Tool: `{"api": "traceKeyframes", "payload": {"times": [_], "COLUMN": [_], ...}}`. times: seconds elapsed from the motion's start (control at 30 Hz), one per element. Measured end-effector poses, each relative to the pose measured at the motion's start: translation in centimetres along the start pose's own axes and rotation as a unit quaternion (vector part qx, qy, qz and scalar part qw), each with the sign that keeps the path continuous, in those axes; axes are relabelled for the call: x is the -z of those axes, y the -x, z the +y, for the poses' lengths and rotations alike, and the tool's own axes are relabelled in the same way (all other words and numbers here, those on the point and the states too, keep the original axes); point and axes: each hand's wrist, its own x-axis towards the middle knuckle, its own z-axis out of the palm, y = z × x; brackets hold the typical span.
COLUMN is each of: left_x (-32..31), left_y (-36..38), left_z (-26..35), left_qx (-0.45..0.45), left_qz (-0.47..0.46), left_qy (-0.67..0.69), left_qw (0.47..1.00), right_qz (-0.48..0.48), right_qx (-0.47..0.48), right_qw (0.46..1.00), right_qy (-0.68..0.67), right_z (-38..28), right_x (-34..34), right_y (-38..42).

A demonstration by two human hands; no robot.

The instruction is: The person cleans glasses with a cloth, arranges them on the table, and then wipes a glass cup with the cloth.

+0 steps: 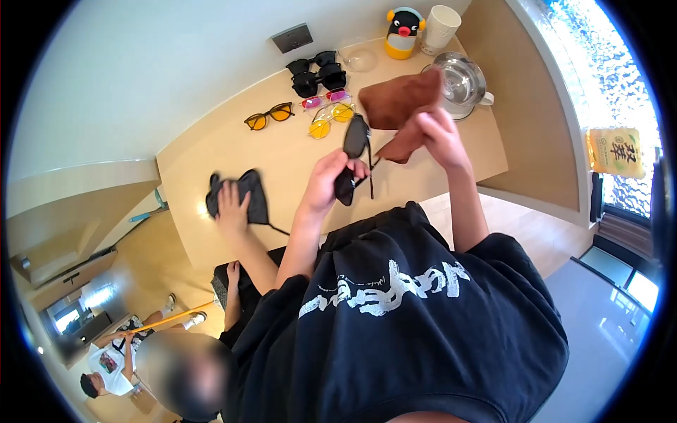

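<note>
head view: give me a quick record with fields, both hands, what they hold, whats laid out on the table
left hand: holds black sunglasses above the table
right hand: grips brown cloth beside the sunglasses
other person's hand: flat on dark pouch
table: light wood, against the wall
glasses on table: orange-lens pair, yellow-lens pair, pink-lens pair, two black pairs
back of table: penguin figure, white cups, metal pot

Single fisheye head view, steeply down over the table, close.
</note>
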Motion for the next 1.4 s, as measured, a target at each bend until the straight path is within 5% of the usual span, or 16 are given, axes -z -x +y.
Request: {"api": "traceKeyframes", "payload": {"times": [0.03, 0.1, 0.23, 0.33, 0.43, 0.67, 0.83, 1.0, 1.1, 1.23, 1.4], "left_x": [-0.8, -1.4, -0.9, -0.5, 0.1, -0.8, -1.0, 0.5, -0.9, 0.5, 0.4], "left_y": [-0.2, -0.4, 0.4, 0.8, 1.6, 0.6, 0.6, 0.3, 0.4, -0.2, -0.5], "left_z": [0.0, -0.7, -1.5, -2.1, -0.5, -0.2, -0.1, 1.1, 2.0, 1.8, 1.9], "left_qx": [0.004, 0.042, 0.055, 0.059, 0.116, 0.112, 0.131, 0.097, 0.103, 0.088, 0.131], "left_qz": [-0.015, -0.012, 0.018, -0.027, -0.072, -0.064, -0.095, -0.046, -0.050, -0.038, -0.063], "left_qy": [-0.001, -0.018, -0.059, 0.007, -0.047, -0.027, -0.045, -0.010, -0.048, -0.046, -0.070], "left_qw": [1.000, 0.999, 0.997, 0.998, 0.990, 0.991, 0.986, 0.994, 0.992, 0.994, 0.987], "right_qz": [-0.030, -0.169, -0.212, -0.165, -0.190, -0.167, -0.207, -0.127, -0.104, -0.004, -0.003], "right_qx": [-0.066, -0.038, -0.095, -0.234, -0.161, -0.247, -0.265, -0.359, -0.232, -0.243, -0.252], "right_qw": [0.992, 0.967, 0.959, 0.958, 0.963, 0.943, 0.940, 0.922, 0.949, 0.959, 0.968], "right_qy": [0.101, 0.190, 0.159, -0.017, -0.099, 0.148, 0.053, 0.077, 0.187, 0.146, -0.013], "right_z": [-0.6, -0.7, 0.6, 0.8, 1.3, -1.0, -4.1, -0.3, 0.8, 0.3, 1.2], "right_x": [-1.5, -3.4, -2.7, -1.9, -0.2, 0.2, -2.6, 3.0, 3.0, 2.0, 0.6], "right_y": [-0.4, -1.1, -1.9, -0.8, 0.1, 0.4, 2.0, 1.9, 2.4, 2.3, 1.2]}}
